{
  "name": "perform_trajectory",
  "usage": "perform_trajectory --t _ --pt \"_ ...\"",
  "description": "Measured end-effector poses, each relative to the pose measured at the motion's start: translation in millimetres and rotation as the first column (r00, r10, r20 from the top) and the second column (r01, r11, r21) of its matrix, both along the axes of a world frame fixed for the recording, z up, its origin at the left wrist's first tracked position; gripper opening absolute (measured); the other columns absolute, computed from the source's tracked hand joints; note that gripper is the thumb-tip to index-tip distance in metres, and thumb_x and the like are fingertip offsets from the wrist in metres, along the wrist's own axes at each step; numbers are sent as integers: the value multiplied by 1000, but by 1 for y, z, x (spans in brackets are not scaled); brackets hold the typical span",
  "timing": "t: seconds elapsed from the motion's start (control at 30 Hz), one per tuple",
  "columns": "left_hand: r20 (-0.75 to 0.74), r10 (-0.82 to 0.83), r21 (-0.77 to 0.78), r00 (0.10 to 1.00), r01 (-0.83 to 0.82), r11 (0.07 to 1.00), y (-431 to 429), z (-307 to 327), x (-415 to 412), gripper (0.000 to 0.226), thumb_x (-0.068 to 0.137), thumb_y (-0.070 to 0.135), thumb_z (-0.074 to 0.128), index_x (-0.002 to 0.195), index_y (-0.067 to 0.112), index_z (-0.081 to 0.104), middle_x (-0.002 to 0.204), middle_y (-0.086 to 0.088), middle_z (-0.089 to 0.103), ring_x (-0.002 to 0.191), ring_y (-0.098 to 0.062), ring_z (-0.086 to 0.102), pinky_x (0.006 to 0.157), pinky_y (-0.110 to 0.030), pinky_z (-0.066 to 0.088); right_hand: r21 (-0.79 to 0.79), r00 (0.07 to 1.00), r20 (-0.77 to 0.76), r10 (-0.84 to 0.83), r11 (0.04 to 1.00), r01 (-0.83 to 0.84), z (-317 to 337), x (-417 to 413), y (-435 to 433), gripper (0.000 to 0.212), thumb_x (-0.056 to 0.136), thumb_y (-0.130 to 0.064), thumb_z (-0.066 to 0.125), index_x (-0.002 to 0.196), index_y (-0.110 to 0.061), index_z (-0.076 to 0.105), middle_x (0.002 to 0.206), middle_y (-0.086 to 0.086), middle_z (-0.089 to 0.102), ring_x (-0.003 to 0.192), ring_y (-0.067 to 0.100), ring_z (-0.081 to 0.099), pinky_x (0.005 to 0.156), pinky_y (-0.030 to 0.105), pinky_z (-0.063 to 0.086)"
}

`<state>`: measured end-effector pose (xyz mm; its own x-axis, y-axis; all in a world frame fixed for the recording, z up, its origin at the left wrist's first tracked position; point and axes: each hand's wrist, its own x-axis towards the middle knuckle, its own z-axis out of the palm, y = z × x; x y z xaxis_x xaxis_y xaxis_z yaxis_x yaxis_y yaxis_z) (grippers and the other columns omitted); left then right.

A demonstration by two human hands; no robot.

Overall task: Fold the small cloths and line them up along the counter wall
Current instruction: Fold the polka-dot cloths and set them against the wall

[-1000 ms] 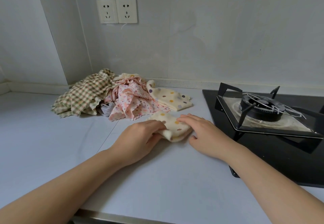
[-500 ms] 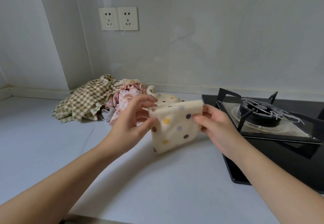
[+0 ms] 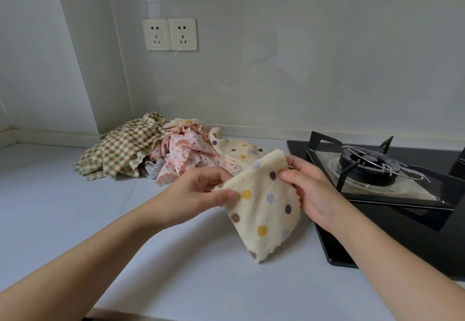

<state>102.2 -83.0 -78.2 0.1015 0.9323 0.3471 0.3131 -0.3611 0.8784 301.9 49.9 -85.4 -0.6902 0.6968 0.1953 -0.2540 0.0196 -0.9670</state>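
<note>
Cream terry with coloured dots: the folded cloth (image 3: 264,207) hangs in the middle of the frame, lifted clear of the pale counter (image 3: 75,220), with its scalloped lower corner pointing down. My left hand (image 3: 198,192) pinches the upper left corner between thumb and curled fingers. My right hand (image 3: 312,195) pinches the upper right edge, thumb on the front face and fingers behind. The cloth sits between my two hands, its folded top edge slanting up from the left pinch to the right, and most of it dangles below them.

To do this well, I judge, both pinches should hold all the layers together so the fold cannot slip open. Then I should lower it flat and square its edge to the wall (image 3: 327,81). The heap of unfolded cloths (image 3: 125,149) lies left of centre against that wall. The black gas hob (image 3: 377,169) at right is close to my right hand and best avoided.
</note>
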Motion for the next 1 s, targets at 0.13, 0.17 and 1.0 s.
perform_trajectory --t 0.13,0.17,1.0 --pt "-38 154 54 987 -152 987 3 -1 -5 19 83 26 72 82 9 65 75 -3 70 69 -18 68 69 -30 53 38 997 5 74 997 -74 0 -1 -3 34 69 -29 74 101 -19 69 97 4 71 86 17 67 69 26 55" --pt "-53 187 60 981 -183 981 3 -1 -7 23 80 33 73 81 11 66 76 -2 70 71 -17 67 69 -33 53 47 996 9 94 994 -94 1 -1 -5 37 66 -33 77 100 -22 71 99 3 71 89 17 68 69 26 55" --pt "-469 371 429 801 -161 889 -14 35 -8 15 79 42 64 77 30 55 75 10 59 72 -9 55 64 -23 43 459 997 -73 -14 887 46 3 -6 -15 6 67 -29 72 73 -30 72 99 -1 66 104 14 61 78 24 52"
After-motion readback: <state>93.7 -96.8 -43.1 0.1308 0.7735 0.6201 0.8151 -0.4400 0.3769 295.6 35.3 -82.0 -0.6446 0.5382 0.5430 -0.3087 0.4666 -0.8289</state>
